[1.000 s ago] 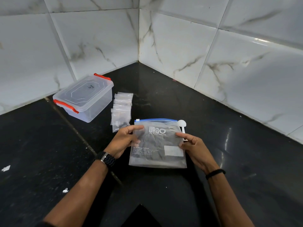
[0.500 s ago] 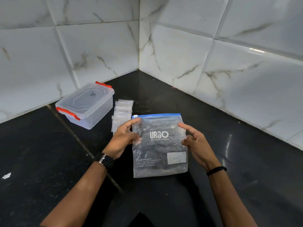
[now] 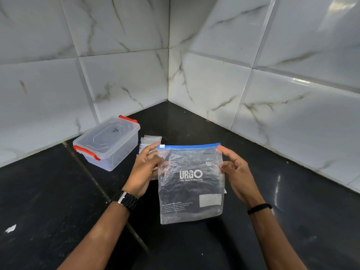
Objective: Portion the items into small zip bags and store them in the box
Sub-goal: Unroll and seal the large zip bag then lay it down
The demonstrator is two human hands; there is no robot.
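Because the large zip bag (image 3: 191,184) hangs upright in front of it, I see only the far end of the stack of small zip bags (image 3: 149,142), and my left hand (image 3: 145,172) covers more. I cannot make out the large bag's dark contents. Left fingers pinch its upper left edge, while my right hand (image 3: 236,173) pinches the upper right edge, both below the blue zip. Against 0.5 s ago, the bag is lifted higher. At the counter's (image 3: 48,201) back-left edge stands the lidded box (image 3: 108,143), near the wall.
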